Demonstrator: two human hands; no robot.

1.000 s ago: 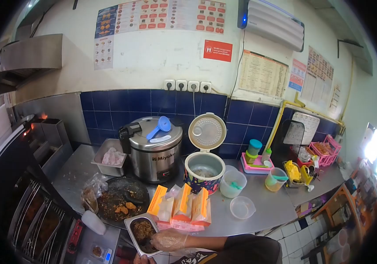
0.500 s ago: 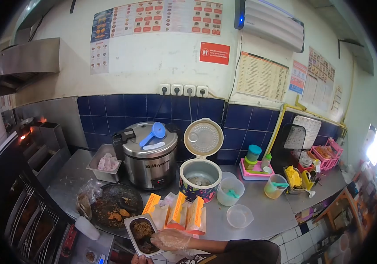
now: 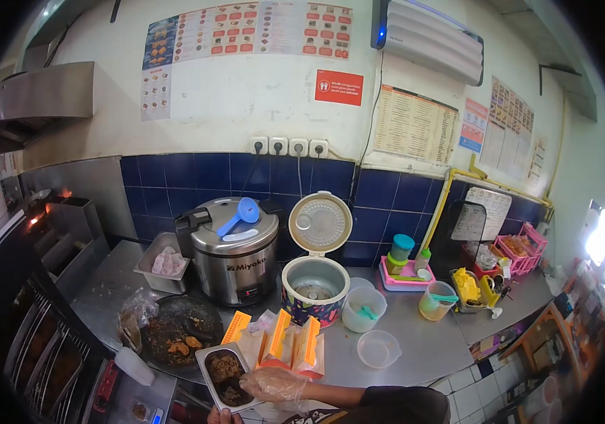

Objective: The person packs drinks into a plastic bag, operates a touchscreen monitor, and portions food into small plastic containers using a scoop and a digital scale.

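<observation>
My left hand (image 3: 224, 417) grips the near rim of a rectangular metal container (image 3: 207, 360) at the bottom of the view. Brown, crumbly food (image 3: 224, 369) lies inside it. My right hand (image 3: 274, 385), in a clear plastic glove, reaches over the right side of the container, its fingers closed together at the food. Whatever the fingertips hold is hidden. Just beyond that hand stand several orange-and-white paper food boxes (image 3: 279, 338). To the left, a dark stone mortar (image 3: 168, 357) carries reddish paste and browned pieces, with a pestle (image 3: 200, 328) resting in it.
Behind are a large steel rice cooker (image 3: 235, 265) and a smaller patterned one (image 3: 315, 297) with its lid raised. Clear plastic tubs (image 3: 378, 350) stand to the right. A metal pan (image 3: 163, 270) and a kitchen scale (image 3: 148, 412) are on the left.
The view has shifted slightly, so everything sits a little further left. My right hand stays at the container, with its fingers a little nearer the right rim.
</observation>
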